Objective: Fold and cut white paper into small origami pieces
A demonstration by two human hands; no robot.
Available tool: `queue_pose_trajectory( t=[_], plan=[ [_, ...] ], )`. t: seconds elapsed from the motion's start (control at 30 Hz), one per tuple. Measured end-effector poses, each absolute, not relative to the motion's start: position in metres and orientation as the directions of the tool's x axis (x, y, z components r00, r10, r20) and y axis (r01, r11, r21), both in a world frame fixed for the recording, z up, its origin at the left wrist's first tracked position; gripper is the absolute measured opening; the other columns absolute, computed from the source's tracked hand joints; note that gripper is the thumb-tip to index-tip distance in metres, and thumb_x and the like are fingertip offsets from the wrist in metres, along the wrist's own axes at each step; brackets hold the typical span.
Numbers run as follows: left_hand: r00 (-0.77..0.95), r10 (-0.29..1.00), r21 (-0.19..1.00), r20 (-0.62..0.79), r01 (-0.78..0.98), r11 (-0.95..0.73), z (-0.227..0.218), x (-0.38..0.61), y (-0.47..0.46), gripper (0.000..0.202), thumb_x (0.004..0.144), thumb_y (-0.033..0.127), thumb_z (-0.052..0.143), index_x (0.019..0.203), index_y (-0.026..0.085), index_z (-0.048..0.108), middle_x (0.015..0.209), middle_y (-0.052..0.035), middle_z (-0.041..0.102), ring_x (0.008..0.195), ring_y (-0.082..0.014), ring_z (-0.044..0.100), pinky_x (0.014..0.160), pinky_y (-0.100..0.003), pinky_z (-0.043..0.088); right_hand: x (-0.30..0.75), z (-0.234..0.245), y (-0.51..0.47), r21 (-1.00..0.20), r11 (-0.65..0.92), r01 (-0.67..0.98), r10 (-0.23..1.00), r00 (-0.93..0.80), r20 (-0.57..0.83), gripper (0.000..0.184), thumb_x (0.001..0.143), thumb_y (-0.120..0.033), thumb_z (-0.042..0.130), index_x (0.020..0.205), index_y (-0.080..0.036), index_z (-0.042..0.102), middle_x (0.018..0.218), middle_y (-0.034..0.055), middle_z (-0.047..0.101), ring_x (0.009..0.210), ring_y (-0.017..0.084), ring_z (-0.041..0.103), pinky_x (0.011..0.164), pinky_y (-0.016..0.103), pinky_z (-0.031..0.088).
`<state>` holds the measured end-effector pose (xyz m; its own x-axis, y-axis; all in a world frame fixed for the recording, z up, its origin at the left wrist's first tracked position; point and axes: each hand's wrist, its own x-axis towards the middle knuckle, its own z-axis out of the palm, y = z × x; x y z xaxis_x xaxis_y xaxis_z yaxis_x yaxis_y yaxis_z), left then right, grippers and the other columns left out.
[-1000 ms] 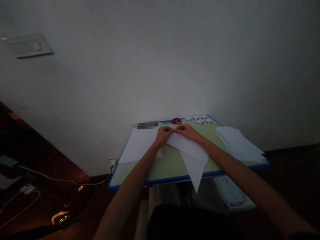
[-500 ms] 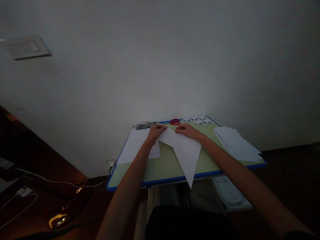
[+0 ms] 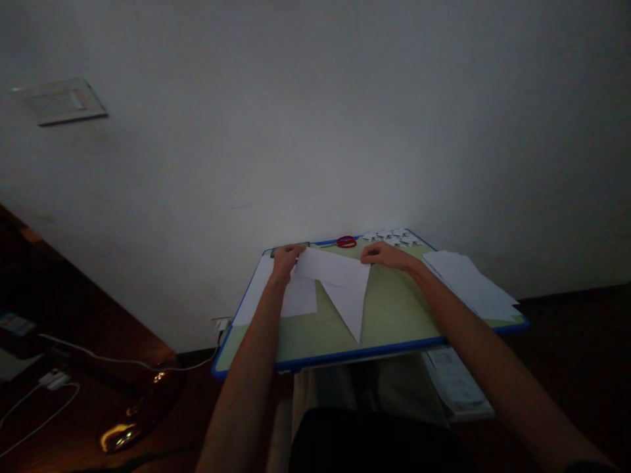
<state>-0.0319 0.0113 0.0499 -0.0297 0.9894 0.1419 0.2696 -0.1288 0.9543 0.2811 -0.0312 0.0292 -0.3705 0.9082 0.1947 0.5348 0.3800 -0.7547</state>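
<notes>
A folded sheet of white paper [image 3: 340,279] stretches between my two hands above the table, with one pointed flap hanging toward me. At its left end, my left hand [image 3: 286,261] pinches the paper near the table's back edge. The upper right corner is pinched by my right hand [image 3: 382,255], its fingers closed. Part of a flat white sheet [image 3: 256,292] on the table lies under my left hand and the folded paper.
Red-handled scissors [image 3: 346,242] lie at the back edge of the green, blue-rimmed table [image 3: 394,315]. Several small white paper pieces [image 3: 389,236] sit at the back right. A stack of white paper [image 3: 468,282] rests on the right. Behind is a wall [image 3: 315,131].
The folded paper has shifted left and slightly away from me. My left hand has moved left and my right hand right to the paper's corner, so they are farther apart.
</notes>
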Motion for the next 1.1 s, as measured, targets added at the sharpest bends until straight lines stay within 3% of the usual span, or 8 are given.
queue_pose_trajectory(
  t=[0.13,0.2,0.4,0.53,0.63,0.83,0.97,1.1],
  plan=[
    [-0.065,0.974,0.954,0.217,0.223,-0.198,0.078,-0.041,-0.009,0.032,0.100,0.036,0.068,0.124,0.015,0.067,0.122,-0.0096,0.070,0.103,-0.0229,0.071,0.088,-0.043,0.062,0.280,0.050,-0.048,-0.734,0.421,0.533,0.907,-0.275,0.320,0.024,0.099,-0.037,0.070,0.107,-0.015,0.070,0.103,0.0042,0.072,0.086,0.017,0.070,0.079,0.036,0.060],
    [-0.085,0.953,0.942,0.292,0.199,-0.271,0.097,-0.051,-0.039,0.020,0.095,0.031,0.073,0.099,0.012,0.073,0.098,-0.0064,0.074,0.089,-0.0191,0.070,0.082,-0.035,0.060,0.274,0.065,-0.069,-0.717,0.461,0.523,0.881,-0.173,0.440,0.022,0.097,-0.036,0.069,0.086,-0.016,0.068,0.086,0.0037,0.071,0.082,0.018,0.067,0.080,0.035,0.057],
    [-0.237,0.783,0.811,0.576,0.283,-0.511,0.117,-0.083,-0.210,0.017,0.081,0.037,0.083,0.082,0.021,0.077,0.080,0.0002,0.073,0.078,-0.0170,0.066,0.070,-0.025,0.053,0.236,0.103,-0.207,-0.615,0.611,0.499,0.650,0.128,0.749,0.017,0.099,-0.039,0.065,0.096,-0.023,0.069,0.096,0.0033,0.072,0.092,0.021,0.067,0.086,0.036,0.054],
    [-0.227,0.784,0.805,0.577,0.321,-0.500,0.092,-0.108,-0.294,0.014,0.085,0.038,0.081,0.076,0.028,0.076,0.085,-0.0009,0.074,0.082,-0.0210,0.069,0.068,-0.028,0.056,0.215,0.107,-0.294,-0.574,0.610,0.546,0.499,0.298,0.813,0.008,0.101,-0.035,0.066,0.096,-0.029,0.069,0.090,0.0027,0.071,0.085,0.022,0.067,0.078,0.037,0.055],
    [0.083,0.889,0.796,0.451,0.414,-0.442,0.080,-0.124,-0.305,0.013,0.087,0.042,0.077,0.082,0.031,0.083,0.089,-0.0053,0.079,0.085,-0.0272,0.075,0.071,-0.035,0.063,0.212,0.099,-0.313,-0.562,0.595,0.574,0.572,0.188,0.798,0.008,0.102,-0.034,0.064,0.096,-0.031,0.069,0.087,0.0027,0.072,0.080,0.023,0.069,0.072,0.037,0.057],
    [0.238,0.864,0.707,0.444,0.500,-0.501,0.093,-0.072,-0.272,0.018,0.092,0.042,0.073,0.105,0.034,0.083,0.104,-0.0044,0.082,0.095,-0.0263,0.076,0.082,-0.037,0.063,0.210,0.078,-0.280,-0.557,0.635,0.536,0.704,-0.105,0.702,0.013,0.104,-0.028,0.060,0.094,-0.028,0.068,0.093,0.0030,0.071,0.088,0.021,0.068,0.078,0.035,0.055],
    [0.447,0.756,0.633,0.479,0.421,-0.650,0.105,-0.013,-0.247,0.008,0.090,0.033,0.079,0.096,0.030,0.082,0.090,0.0004,0.080,0.084,-0.0197,0.073,0.082,-0.032,0.057,0.208,0.070,-0.271,-0.573,0.634,0.519,0.719,-0.125,0.683,0.012,0.105,-0.025,0.060,0.095,-0.026,0.067,0.094,0.0019,0.068,0.089,0.019,0.065,0.080,0.032,0.051],
    [0.425,0.738,0.654,0.524,0.354,-0.669,0.103,0.014,-0.234,0.003,0.086,0.028,0.083,0.088,0.028,0.081,0.083,0.0020,0.079,0.079,-0.0181,0.071,0.078,-0.030,0.054,0.211,0.069,-0.276,-0.581,0.626,0.519,0.700,-0.047,0.712,0.010,0.104,-0.025,0.063,0.094,-0.026,0.066,0.091,0.0008,0.065,0.087,0.018,0.063,0.079,0.031,0.050]
  ],
)
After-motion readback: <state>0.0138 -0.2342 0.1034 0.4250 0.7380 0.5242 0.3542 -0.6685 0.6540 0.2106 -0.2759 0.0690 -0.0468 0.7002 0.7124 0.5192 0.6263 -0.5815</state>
